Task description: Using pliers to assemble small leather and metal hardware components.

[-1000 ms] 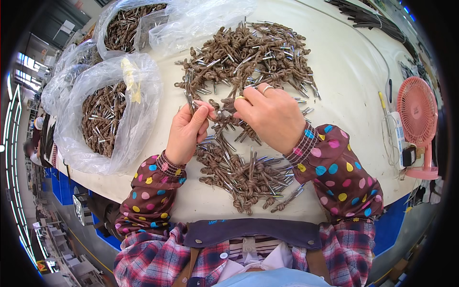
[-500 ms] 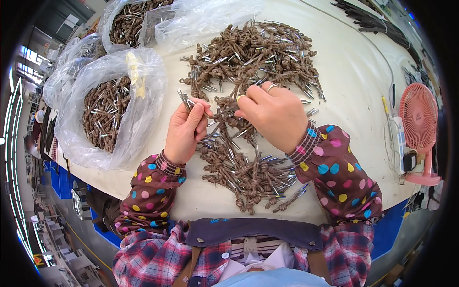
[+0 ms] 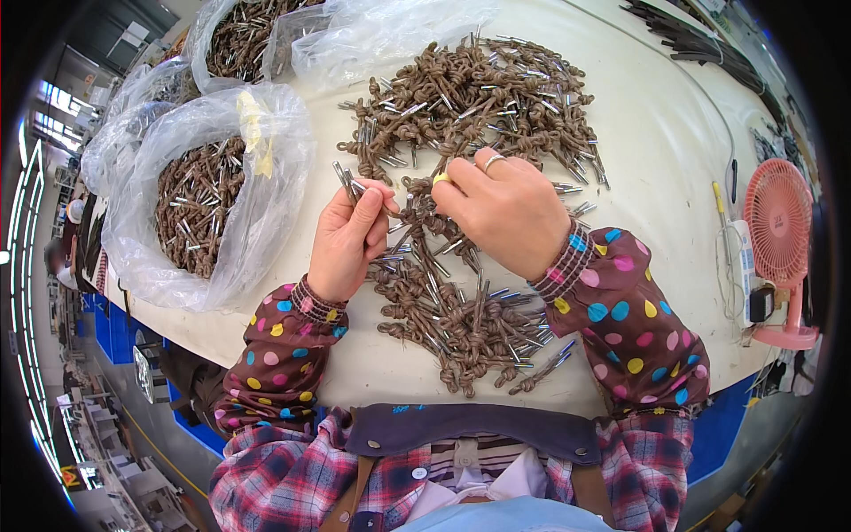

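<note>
A large heap of knotted brown cords with silver metal tips (image 3: 487,102) covers the far middle of the table. A second pile of the same knotted cords (image 3: 461,332) lies nearer to me. Between thumb and fingers, my left hand (image 3: 350,232) pinches a small bunch of these cords (image 3: 347,180), their metal tips sticking up. My right hand (image 3: 510,213), with a ring and a yellow band on its fingers, is closed just above the cords between the two piles. Its fingertips are bent under, so what they grip is hidden.
At the left stand clear plastic bags (image 3: 275,230) filled with like cords. A pink fan (image 3: 780,213) stands at the right, beside a white power strip (image 3: 741,253) and a yellow-handled tool (image 3: 718,197). Dark strips (image 3: 696,44) lie at the far right.
My right hand has shifted slightly left toward my left hand. The left hand keeps its bunch of cords almost in place. The whole view has moved a little.
</note>
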Motion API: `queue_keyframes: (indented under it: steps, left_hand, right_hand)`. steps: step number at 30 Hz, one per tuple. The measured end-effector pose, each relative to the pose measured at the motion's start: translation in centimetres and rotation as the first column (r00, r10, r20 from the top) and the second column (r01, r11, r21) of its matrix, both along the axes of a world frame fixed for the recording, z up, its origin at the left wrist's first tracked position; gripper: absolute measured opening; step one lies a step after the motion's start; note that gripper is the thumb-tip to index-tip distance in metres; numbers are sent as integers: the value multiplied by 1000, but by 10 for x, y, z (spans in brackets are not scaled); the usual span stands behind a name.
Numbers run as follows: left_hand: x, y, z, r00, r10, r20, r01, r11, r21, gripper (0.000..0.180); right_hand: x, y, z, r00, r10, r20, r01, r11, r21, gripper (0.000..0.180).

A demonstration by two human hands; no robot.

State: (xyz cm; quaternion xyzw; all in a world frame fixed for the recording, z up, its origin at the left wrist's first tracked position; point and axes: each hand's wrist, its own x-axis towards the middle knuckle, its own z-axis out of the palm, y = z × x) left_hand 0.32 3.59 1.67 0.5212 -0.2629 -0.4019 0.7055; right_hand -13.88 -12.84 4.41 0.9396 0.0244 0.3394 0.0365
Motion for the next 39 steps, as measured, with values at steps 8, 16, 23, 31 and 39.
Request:
queue_keyframes:
  steps: [8, 16, 23, 31, 39]
  left_hand:
    - [0, 1, 1, 1000, 14, -13, -14, 1000, 15, 15]
    - [-2, 1, 4, 1000, 14, 5, -14, 1000, -4, 15]
    - [-3, 2, 4, 998, 32, 51, -32, 999, 2, 16]
    - [1, 2, 3, 994, 65, 86, -64, 998, -13, 16]
    - [-1, 0, 5, 970, 83, 227, -78, 996, -31, 18]
  right_hand:
    - [-5, 1, 6, 999, -34, -10, 35, 997, 74, 9]
    - [-16, 14, 8, 996, -73, -50, 83, 962, 259, 23]
    - [-16, 19, 5, 985, -61, -164, 107, 952, 287, 24]
    - [-20, 18, 9, 988, -94, -123, 132, 926, 353, 23]
    - [-10, 20, 9, 988, -94, -126, 134, 921, 365, 24]
